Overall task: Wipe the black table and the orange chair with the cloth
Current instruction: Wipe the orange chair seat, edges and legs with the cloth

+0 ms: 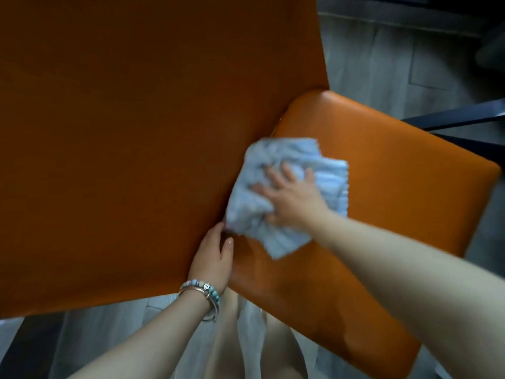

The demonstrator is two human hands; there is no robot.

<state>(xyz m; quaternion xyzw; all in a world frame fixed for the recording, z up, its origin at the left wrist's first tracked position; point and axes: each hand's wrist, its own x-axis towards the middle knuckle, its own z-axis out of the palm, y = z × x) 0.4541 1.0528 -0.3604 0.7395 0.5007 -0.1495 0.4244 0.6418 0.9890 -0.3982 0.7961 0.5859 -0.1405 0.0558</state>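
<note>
Viewed orange chair (396, 203) from above, with backrest (136, 132) at left and seat (426, 187) at right. Found pale blue-white cloth (276, 239) crumpled on the seat, hard against the joint with the backrest. Judged its long axis to run roughly along that joint, with one end toward the top of the view and the other toward the wearer. Noted right hand (292, 198) flat on top of the cloth, fingers spread, pressing down. Noted left hand (211, 258) gripping the backrest edge just beside the cloth, thumb toward the seat, fingertips hidden. Recorded beaded bracelets (203, 291) on the left wrist. Recorded grey plank floor (382, 56) and dark bars (459, 116) beyond the seat at right.
</note>
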